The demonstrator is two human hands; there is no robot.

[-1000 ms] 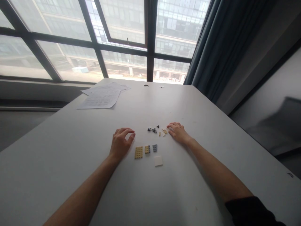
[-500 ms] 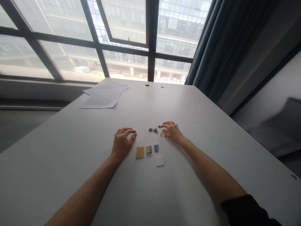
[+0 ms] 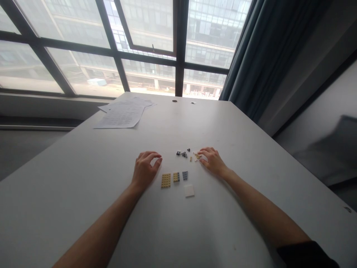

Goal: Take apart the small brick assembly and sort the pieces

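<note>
Bricks lie between hands; papers carry illegible print.

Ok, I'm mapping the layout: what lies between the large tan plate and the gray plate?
In the head view, a smaller tan-and-gray piece lies between the large tan plate and the gray plate, apart from both.

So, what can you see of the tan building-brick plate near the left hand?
The tan building-brick plate is a thin rectangle with rows of studs on top; it looks like plastic. It lies flat, studs up, on the white table, just apart from the left hand, with the smaller tan-and-grey piece to its right. Only the table seems to touch it.
</note>
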